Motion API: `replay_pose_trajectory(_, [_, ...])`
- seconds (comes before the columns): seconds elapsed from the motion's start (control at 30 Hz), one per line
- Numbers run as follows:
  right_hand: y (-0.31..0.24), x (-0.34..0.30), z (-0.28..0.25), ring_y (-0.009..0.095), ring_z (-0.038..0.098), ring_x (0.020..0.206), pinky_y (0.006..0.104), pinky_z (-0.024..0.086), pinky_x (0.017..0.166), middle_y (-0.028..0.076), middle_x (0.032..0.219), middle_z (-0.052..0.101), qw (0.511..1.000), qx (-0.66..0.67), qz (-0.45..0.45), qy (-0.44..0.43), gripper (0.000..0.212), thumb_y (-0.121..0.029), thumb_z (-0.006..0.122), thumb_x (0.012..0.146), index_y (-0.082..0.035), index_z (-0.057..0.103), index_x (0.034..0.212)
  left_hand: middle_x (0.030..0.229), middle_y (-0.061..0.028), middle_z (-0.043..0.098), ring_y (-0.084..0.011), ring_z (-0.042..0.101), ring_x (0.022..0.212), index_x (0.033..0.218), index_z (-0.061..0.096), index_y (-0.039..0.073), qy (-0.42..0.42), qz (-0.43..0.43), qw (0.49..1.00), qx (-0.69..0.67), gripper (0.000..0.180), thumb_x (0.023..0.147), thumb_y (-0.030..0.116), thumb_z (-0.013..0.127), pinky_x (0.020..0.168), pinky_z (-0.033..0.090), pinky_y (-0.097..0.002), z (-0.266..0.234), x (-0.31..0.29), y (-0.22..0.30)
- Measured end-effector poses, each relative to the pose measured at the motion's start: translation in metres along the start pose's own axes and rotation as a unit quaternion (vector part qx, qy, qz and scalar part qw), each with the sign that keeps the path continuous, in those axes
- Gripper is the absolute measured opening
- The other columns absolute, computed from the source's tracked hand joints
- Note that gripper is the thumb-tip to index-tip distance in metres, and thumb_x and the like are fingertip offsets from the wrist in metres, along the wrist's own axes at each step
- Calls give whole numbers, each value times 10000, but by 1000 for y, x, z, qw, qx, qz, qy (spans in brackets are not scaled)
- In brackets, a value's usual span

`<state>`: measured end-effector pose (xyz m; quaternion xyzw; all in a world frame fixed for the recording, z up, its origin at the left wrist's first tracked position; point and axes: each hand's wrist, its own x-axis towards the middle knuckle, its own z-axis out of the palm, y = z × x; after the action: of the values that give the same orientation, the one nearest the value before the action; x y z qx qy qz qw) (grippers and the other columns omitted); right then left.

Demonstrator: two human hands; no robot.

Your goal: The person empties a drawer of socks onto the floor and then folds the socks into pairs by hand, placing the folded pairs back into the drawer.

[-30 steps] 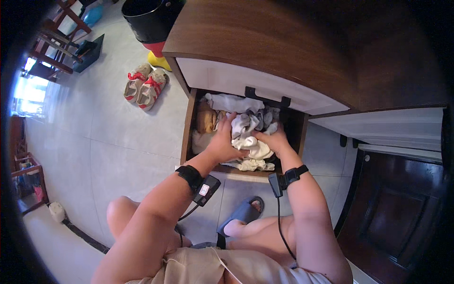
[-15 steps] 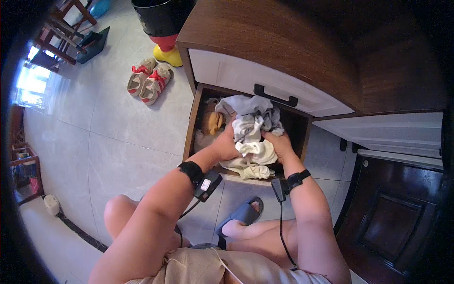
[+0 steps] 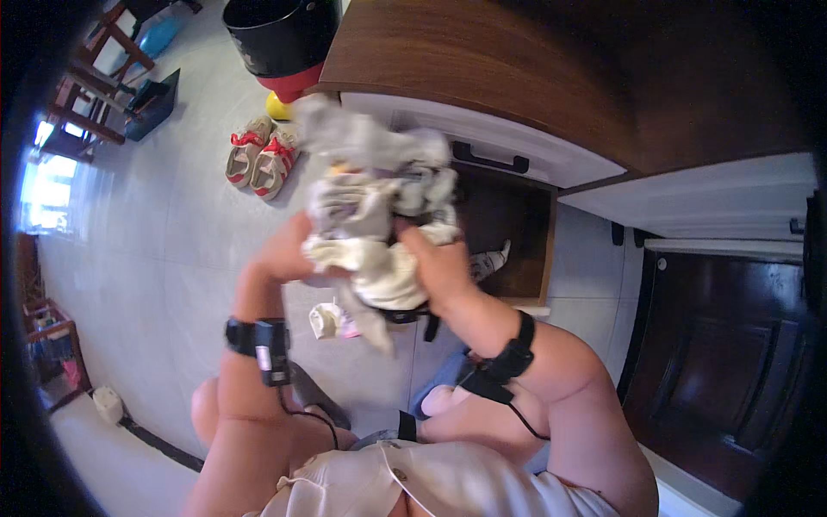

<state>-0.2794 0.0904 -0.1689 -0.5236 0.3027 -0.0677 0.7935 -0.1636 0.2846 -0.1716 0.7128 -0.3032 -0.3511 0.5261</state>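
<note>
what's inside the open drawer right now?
Inside the open drawer, one small pale garment lies near the front on the dark bottom. The left part is hidden behind the bundle of clothes held by both hands, left hand, right hand.

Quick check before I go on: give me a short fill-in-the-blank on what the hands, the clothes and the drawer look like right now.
1. Both hands, the left hand and the right hand, hold one bundle of ____ lifted above the floor.
2. The wooden drawer under the cabinet stands ____.
3. One small garment lies on the tiled ____.
4. A pair of sandals with ____ straps sits beside the black bin.

Missing words: clothes; open; floor; red
</note>
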Motion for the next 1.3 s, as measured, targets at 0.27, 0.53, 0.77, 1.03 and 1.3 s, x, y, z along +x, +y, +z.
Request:
replay_pose_trajectory(0.27, [80, -31, 152, 196, 517, 1078, 317, 404, 928, 100, 1193, 532, 997, -76, -25, -13, 729, -192, 730, 762, -30, 318, 1342, 959, -29, 666, -143, 615, 871, 1018, 642, 20, 118, -219, 967, 61, 520, 548, 122, 838, 790, 489, -320, -127, -147, -37])
replay_pose_trajectory(0.53, [175, -13, 142, 249, 420, 1248, 314, 339, 1016, 195, 1363, 414, 967, -147, 170, -117, 838, -341, 687, 787, -13, 242, 1416, 1227, -110, 544, -222, 523, 1098, 1350, 382, 64, 169, -291, 941, -20, 846, 586, 87, 745, 940, 412, -342, -75, -114, -106])
replay_pose_trajectory(0.77, [55, 26, 66, 282, 624, 689, 372, 489, 619, 139, 752, 644, 856, -413, -113, -290, 156, -188, 605, 761, -57, 657, 829, 1121, -181, 580, -338, 549, 1056, 1137, 566, 33, 196, -79, 952, 219, 459, 685, 96, 612, 936, 429, -405, -29, -36, -49])
replay_pose_trajectory(1.03, [25, 78, -189, 336, 579, 1004, 404, 485, 843, 144, 1027, 616, 598, -787, 93, -123, 384, -222, 794, 614, -115, 642, 950, 1236, -183, 511, -386, 555, 1030, 1204, 554, 87, -150, -75, 911, 376, 475, 732, 141, 583, 908, 457, -415, 112, 44, -48])
replay_pose_trajectory(1.3, [21, 86, -139, 377, 602, 836, 447, 498, 746, 192, 904, 632, 753, -634, -13, -176, 364, -296, 716, 679, -74, 600, 942, 1255, -240, 458, -396, 596, 933, 1318, 404, 109, -18, -131, 865, 484, 609, 735, 98, 578, 818, 500, -447, 137, 79, -95])
